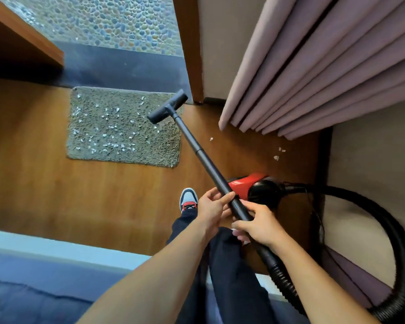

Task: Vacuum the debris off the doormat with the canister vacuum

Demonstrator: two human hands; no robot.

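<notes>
A grey-brown shaggy doormat (124, 141) lies on the wooden floor before the doorway, strewn with several white scraps of debris (108, 127). The black vacuum wand (201, 153) slants up from my hands to its floor nozzle (167, 109), which sits over the mat's far right corner. My left hand (212, 210) grips the wand from the left. My right hand (258, 226) grips it just below, near the ribbed hose (398, 242). The red and black canister (255, 185) stands on the floor behind the wand.
Pink curtains (313, 73) hang at the right, next to a wooden door frame (189, 50). A few white scraps (277, 154) lie on the floor off the mat. A wooden cabinet edge (26, 36) is at the top left, a blue bed edge (33, 265) at the bottom left. My shoe (188, 199) is near the wand.
</notes>
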